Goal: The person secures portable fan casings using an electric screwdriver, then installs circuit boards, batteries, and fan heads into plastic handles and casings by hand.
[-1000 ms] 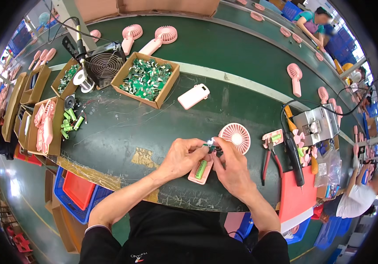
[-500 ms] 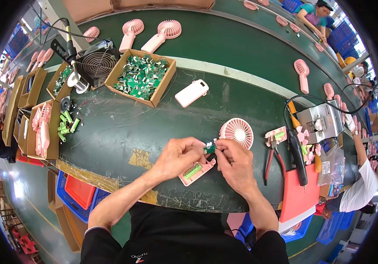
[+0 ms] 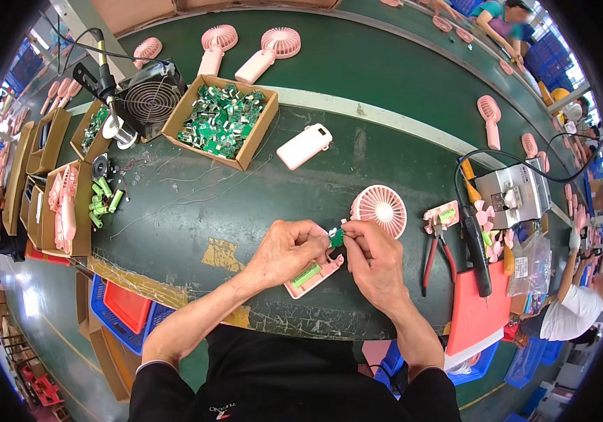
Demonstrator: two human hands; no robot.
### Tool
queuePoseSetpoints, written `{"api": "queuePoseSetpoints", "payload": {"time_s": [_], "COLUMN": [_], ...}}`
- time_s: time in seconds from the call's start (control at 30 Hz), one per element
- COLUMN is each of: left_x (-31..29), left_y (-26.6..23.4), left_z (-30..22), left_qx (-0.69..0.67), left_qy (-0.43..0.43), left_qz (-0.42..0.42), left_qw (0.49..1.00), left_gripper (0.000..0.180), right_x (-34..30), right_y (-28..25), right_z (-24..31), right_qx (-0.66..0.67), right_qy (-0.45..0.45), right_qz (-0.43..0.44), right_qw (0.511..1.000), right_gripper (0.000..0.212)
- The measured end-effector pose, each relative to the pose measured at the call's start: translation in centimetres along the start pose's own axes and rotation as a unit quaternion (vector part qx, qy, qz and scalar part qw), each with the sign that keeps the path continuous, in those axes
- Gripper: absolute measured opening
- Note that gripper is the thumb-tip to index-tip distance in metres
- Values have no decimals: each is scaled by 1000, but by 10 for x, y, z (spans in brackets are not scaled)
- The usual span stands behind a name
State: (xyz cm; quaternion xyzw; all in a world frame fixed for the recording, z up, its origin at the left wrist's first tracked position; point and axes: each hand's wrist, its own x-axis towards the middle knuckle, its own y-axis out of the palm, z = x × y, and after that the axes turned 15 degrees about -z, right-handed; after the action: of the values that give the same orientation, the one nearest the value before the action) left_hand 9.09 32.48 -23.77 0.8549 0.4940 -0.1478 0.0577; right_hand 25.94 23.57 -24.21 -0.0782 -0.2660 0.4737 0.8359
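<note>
Between the fingertips of my left hand [image 3: 291,252] and my right hand [image 3: 375,261] is a small green circuit board [image 3: 336,238]. Both hands pinch it, one from each side. Just below them on the bench lies a pink fan handle shell [image 3: 326,273] with a green battery cell [image 3: 306,275] in it. Its upper part is partly covered by my fingers. A round pink fan head [image 3: 379,212] rests right behind my right hand. Farther back lies a pale pink cover [image 3: 305,147], apart from both hands.
A cardboard box of circuit boards [image 3: 221,121] stands at the back left, beside a black fume fan [image 3: 150,100] and loose green cells [image 3: 105,200]. To the right lie red-handled pliers [image 3: 439,257], a black soldering iron [image 3: 475,253] and a red sheet [image 3: 476,309]. Pink fans [image 3: 280,45] lie on the conveyor.
The circuit board has turned slightly between my fingertips, showing more of its green face. Fans on the conveyor have shifted to the right. A co-worker at the right has moved an arm.
</note>
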Motion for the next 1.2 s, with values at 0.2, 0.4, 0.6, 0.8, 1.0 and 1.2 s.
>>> {"api": "queuePoseSetpoints", "payload": {"time_s": [0.2, 0.4, 0.6, 0.8, 1.0, 1.2], "left_x": [1, 1, 1, 1, 0, 1], "left_y": [-1, -2, -2, -1, -1, 0], "left_z": [-1, 0, 0, 0, 5, 13], "left_qx": [-4, -3, -9, -18, -15, -26], "left_qy": [-5, -12, -18, -23, -19, -6], "left_qz": [3, 4, 1, 4, -3, -3], "left_qw": [1000, 1000, 1000, 1000, 1000, 1000], "left_gripper": [20, 20, 19, 19, 18, 17], "right_x": [1, 0, 0, -1, -1, -3], "right_y": [1, 1, 2, 0, 0, -1], "right_z": [0, -1, -2, -3, -4, -4], "right_qx": [7, 7, 14, 10, 9, 6], "right_qy": [2, 2, -3, -6, -7, -17], "right_qz": [-2, 1, -1, -1, 1, 4], "right_qw": [1000, 1000, 1000, 1000, 1000, 1000], "right_gripper": [19, 19, 18, 18, 18, 18]}}
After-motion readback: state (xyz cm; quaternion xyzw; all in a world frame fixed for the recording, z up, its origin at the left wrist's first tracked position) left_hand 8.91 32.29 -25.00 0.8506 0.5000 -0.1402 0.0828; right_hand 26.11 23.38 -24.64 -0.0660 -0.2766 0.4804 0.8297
